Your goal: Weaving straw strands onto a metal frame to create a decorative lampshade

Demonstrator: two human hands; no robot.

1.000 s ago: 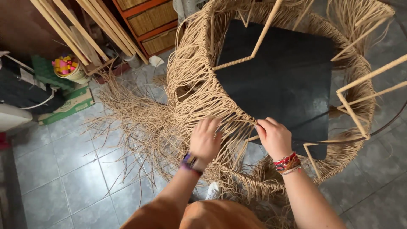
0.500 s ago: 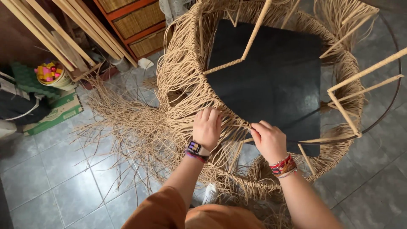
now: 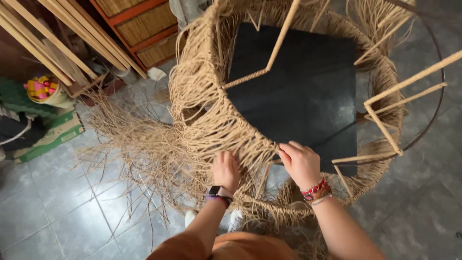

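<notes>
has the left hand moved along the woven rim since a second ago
Cannot tell. The camera shifted, and the left hand lies on the same near stretch of the woven rim, beside the right hand.

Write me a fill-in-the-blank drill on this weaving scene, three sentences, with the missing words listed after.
1. Both hands, left hand and right hand, rest on the woven ____ of the round frame.
2. The panel inside the frame is ____ in colour.
3. Loose fibre strands trail onto the tiled ____.

Missing words: rim; black; floor
</notes>
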